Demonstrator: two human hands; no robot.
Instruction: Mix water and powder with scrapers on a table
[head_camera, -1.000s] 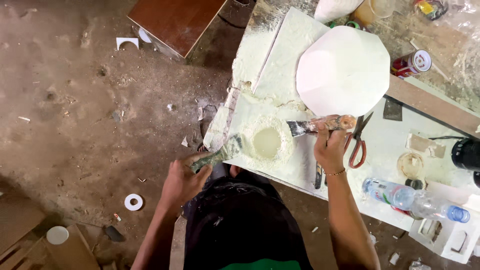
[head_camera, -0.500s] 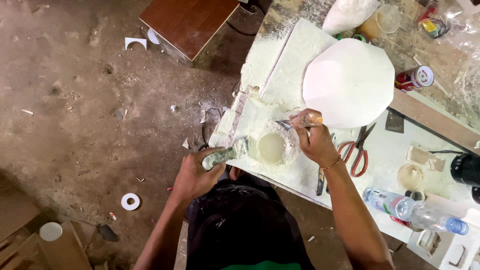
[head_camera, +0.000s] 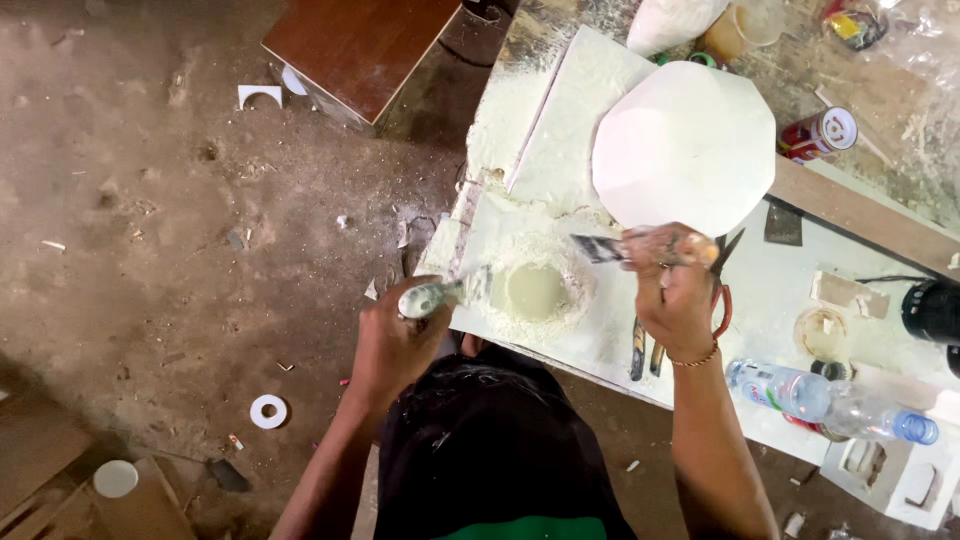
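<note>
My left hand grips the handle of a putty knife whose blade rests at the left edge of a ring of white powder with a pool of liquid in its middle. My right hand holds a second putty knife by its handle, blade pointing left just above the ring's right side. The powder ring lies on a white board on the workbench. Behind it sits a large white many-sided panel.
Red-handled scissors lie by my right hand. A plastic water bottle lies at the right. A red can, a black tool and a wooden box stand around. White rings litter the dirt floor.
My right hand moved its knife from the ring's middle out to the right side. My left hand kept its knife at the ring's left edge.
</note>
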